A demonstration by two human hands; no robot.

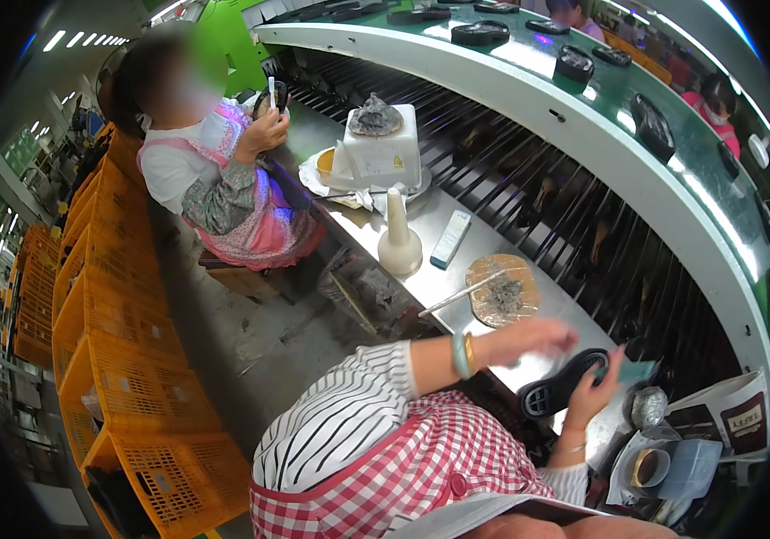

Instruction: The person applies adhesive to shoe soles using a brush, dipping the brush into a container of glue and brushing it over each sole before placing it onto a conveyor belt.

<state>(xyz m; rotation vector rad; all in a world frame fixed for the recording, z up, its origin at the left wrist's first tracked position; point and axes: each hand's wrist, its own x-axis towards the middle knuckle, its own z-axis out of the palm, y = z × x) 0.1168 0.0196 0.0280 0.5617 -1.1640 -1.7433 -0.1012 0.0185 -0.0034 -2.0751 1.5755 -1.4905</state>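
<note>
My right hand (pixel 589 393) grips a black shoe sole (pixel 551 388), tilted over the near end of the metal bench (pixel 439 202). My left hand (pixel 537 340), with bangles at its wrist, hovers beside the sole. Motion smears its fingers, and I cannot make out anything in them. Just beyond my left hand lies a round amber pad (pixel 484 310) with a grey clump (pixel 503 295) on it and a thin stick (pixel 466 289) across it. A translucent teal piece (pixel 638 371) shows behind my right hand; its kind is unclear.
A cream cone-necked bottle (pixel 398 247), a slim box (pixel 450 239) and a white canister (pixel 389 153) stand along the bench. Black soles (pixel 652 126) sit on a green conveyor (pixel 528 49). A co-worker (pixel 223 171) sits at left, near orange crates (pixel 138 314). A foil-wrapped lump (pixel 649 406) lies at right.
</note>
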